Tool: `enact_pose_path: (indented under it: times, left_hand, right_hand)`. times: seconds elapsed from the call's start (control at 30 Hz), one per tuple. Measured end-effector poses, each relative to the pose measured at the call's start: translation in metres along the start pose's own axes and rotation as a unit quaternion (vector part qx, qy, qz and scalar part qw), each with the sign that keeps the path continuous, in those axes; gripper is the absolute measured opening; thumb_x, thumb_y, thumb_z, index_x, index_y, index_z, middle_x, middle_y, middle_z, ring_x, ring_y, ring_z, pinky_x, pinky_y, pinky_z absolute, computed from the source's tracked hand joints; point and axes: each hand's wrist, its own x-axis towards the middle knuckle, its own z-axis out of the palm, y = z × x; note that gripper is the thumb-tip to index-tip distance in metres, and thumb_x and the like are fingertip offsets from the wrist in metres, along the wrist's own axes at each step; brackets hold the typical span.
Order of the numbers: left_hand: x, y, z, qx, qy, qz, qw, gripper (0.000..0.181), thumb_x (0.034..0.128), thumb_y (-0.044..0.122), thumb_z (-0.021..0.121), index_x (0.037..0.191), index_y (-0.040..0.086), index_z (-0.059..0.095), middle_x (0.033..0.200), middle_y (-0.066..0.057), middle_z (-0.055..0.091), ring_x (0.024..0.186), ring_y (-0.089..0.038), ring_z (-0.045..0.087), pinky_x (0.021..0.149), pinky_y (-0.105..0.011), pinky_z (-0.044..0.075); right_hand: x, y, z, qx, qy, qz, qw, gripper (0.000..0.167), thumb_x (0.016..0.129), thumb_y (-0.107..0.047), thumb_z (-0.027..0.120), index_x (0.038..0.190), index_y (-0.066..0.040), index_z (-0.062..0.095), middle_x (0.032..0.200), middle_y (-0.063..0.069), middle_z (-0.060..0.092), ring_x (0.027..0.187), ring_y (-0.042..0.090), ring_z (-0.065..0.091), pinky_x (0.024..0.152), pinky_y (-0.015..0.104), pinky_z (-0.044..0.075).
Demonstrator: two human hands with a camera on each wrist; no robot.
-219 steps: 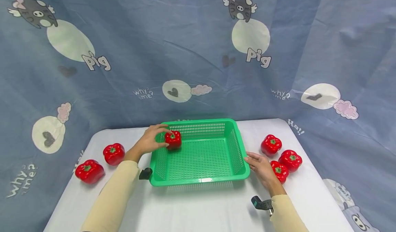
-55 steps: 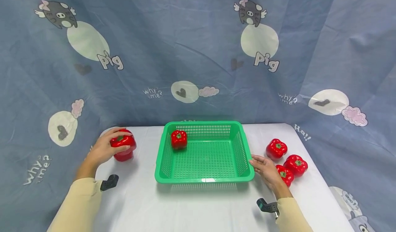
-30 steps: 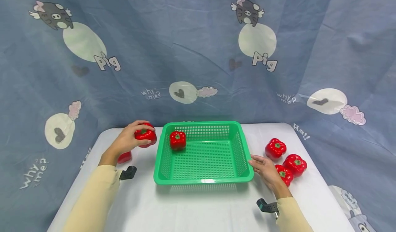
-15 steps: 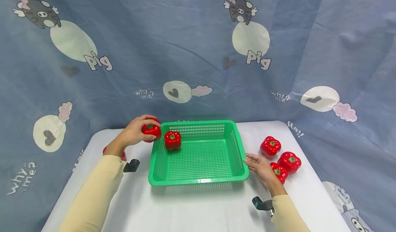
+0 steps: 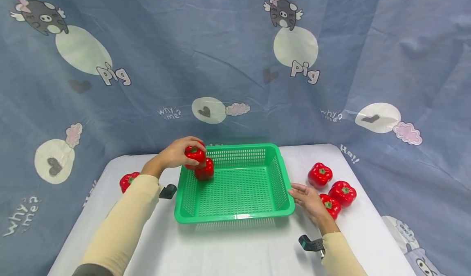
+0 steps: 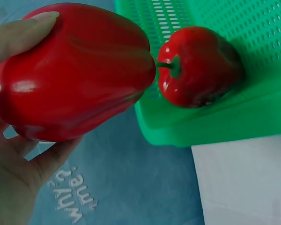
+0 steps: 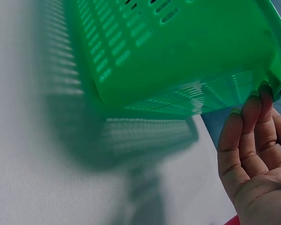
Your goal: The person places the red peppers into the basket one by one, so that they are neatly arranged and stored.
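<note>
My left hand [image 5: 176,153] grips a red bell pepper [image 5: 195,155] over the far left corner of a green perforated basket [image 5: 235,217]. In the left wrist view the held pepper [image 6: 79,70] lies between the thumb and the other fingers. Just beyond it, a second bell pepper [image 6: 203,65] rests inside the basket, its green stem facing the held one. My right hand [image 5: 310,202] holds the basket's right rim. In the right wrist view its fingers [image 7: 248,136] bend up against the rim's underside, and most of the thumb is cut off.
One bell pepper [image 5: 128,181] lies left of the basket, partly behind the left forearm. On the right are three more, at the back [image 5: 319,174], the outer side [image 5: 343,193] and beside the right hand [image 5: 331,205]. A blue patterned cloth [image 5: 235,63] hangs behind the white table [image 5: 235,251].
The left hand let go of a pepper in the basket, took another from the left of the table, and carried it rightward over the basket. The right hand stayed at the rim.
</note>
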Motion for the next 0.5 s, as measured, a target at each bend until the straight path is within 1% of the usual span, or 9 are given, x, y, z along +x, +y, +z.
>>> enact_pose_path:
  times: [0.07,0.17,0.23,0.4,0.5]
  left_hand:
    - [0.004,0.003,0.003,-0.002,-0.009,-0.001,1.0,0.041,0.0771,0.005,0.076,0.117,0.012,0.067,0.138,-0.013,0.047,0.127,-0.039,0.039,0.088,-0.05,0.053]
    - [0.01,0.007,0.007,-0.002,-0.015,0.007,0.9999,0.039,0.0782,0.004,0.074,0.116,0.012,0.068,0.137,-0.011,0.047,0.126,-0.037,0.04,0.088,-0.049,0.053]
    - [0.014,0.009,0.011,0.0,-0.016,0.011,0.9998,0.037,0.0784,0.004,0.074,0.114,0.014,0.068,0.137,-0.01,0.047,0.126,-0.036,0.04,0.088,-0.048,0.053]
    - [0.027,0.014,0.019,0.018,-0.023,0.019,0.9994,0.036,0.0798,0.005,0.075,0.114,0.015,0.068,0.138,-0.009,0.047,0.128,-0.035,0.037,0.092,-0.05,0.05]
    - [0.034,0.015,0.025,0.022,-0.028,0.026,0.999,0.036,0.0807,0.006,0.075,0.114,0.016,0.068,0.138,-0.009,0.046,0.129,-0.035,0.034,0.092,-0.052,0.049]
  right_hand:
    - [0.0,0.0,0.0,-0.001,-0.001,0.003,1.0,0.053,0.092,-0.016,0.066,0.135,0.009,0.048,0.115,0.014,0.068,0.098,0.019,0.067,0.084,0.026,0.054]
    - [0.0,0.0,0.0,0.0,0.001,0.006,1.0,0.053,0.092,-0.017,0.066,0.135,0.009,0.048,0.113,0.012,0.069,0.096,0.017,0.067,0.084,0.025,0.054]
    - [0.0,0.0,0.0,-0.002,-0.002,0.006,1.0,0.053,0.092,-0.018,0.066,0.135,0.009,0.048,0.115,0.013,0.068,0.096,0.015,0.067,0.085,0.025,0.054]
    - [0.0,0.0,-0.001,-0.009,-0.007,0.007,0.9999,0.053,0.093,-0.019,0.066,0.135,0.007,0.048,0.12,0.016,0.066,0.099,0.018,0.067,0.086,0.026,0.053]
    - [-0.001,0.0,-0.001,-0.011,-0.007,0.008,0.9999,0.054,0.092,-0.02,0.066,0.136,0.007,0.049,0.119,0.015,0.066,0.102,0.02,0.066,0.087,0.026,0.053]
